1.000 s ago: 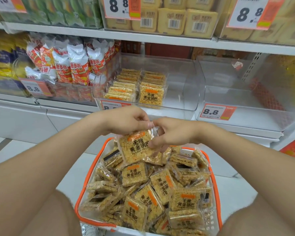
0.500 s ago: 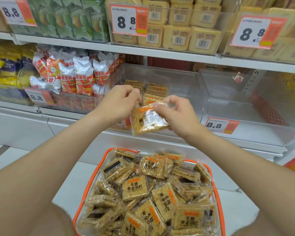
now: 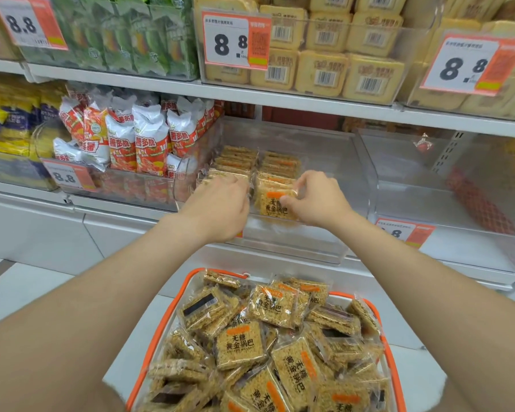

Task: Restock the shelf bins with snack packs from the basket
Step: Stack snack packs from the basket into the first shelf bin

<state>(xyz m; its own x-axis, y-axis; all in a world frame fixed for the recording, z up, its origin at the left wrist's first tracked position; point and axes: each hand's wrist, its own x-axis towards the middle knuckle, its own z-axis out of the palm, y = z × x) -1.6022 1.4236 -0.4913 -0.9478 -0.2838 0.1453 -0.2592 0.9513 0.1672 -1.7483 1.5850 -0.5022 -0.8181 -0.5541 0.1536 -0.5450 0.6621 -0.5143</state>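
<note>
1. As both bare arms stretch up from the bottom corners of the view, the hands meet at the front edge of the clear bin (image 3: 351, 173) on the lower shelf (image 3: 122, 211).
2. Right hand (image 3: 320, 200): wrist bent left, thumb and curled fingertips pinching the upper right corner of a snack pack (image 3: 272, 205). That grip is firmly on the pack.
3. The pack stands nearly upright, face to camera, at the front of the bin's right-hand row, just inside the front wall.
4. Left hand (image 3: 220, 209): back of the hand up, fingers reaching over the left-hand row of stocked packs (image 3: 235, 162). The fingertips are hidden, so whether this grip holds anything, I cannot tell.
5. Reading the held pack: an orange strip on top, black characters 无糖 over 黄金锅巴.
6. Down below, the orange-rimmed basket (image 3: 173, 319) sits between the forearms, heaped with loose packs (image 3: 240, 346) bearing the same characters.
7. Price tags now: a big "8.8" tag (image 3: 235, 40) on the bin of yellow barcoded packets (image 3: 324, 69) on the upper shelf, with more "8.8" tags towards both ends of that shelf.
8. Left of the clear bin stand red-and-white bags (image 3: 149, 141) behind another "8.8" label; their red lettering is not cleanly readable.
</note>
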